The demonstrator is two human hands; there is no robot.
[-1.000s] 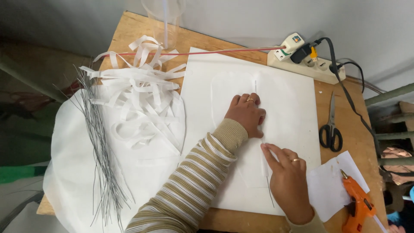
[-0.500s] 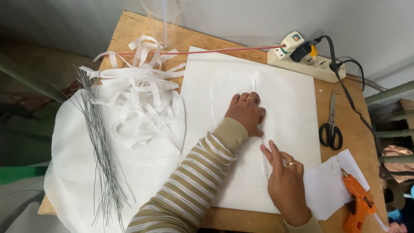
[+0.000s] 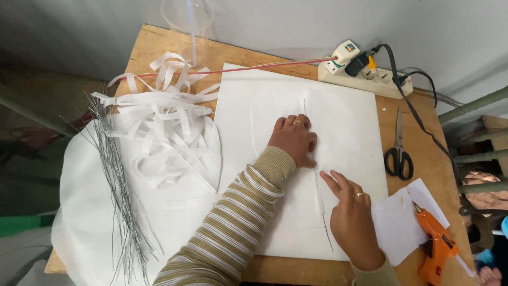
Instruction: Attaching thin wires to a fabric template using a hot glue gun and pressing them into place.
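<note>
A large white sheet [image 3: 349, 122] lies on the wooden table [image 3: 153, 47]. On it rests a petal-shaped white cloth piece [image 3: 270, 114] with a thin wire [image 3: 305, 108] running down its middle under a white strip [image 3: 319, 196]. My left hand [image 3: 293, 140] lies curled, pressing on the cloth beside the wire. My right hand [image 3: 352, 217] is lower down, fingers stretched flat and pushing on the strip along the wire. Neither hand grips anything.
A heap of white strips [image 3: 159, 127] and a bundle of thin wires [image 3: 119, 196] lie on white fabric at left. Scissors [image 3: 398, 151], an orange glue gun [image 3: 435, 243] on paper, a power strip [image 3: 365, 74] with cables, a clear cup [image 3: 189, 21] stand around.
My right hand's fingers have stretched out and slid a little up along the strip. My left hand has stayed in place.
</note>
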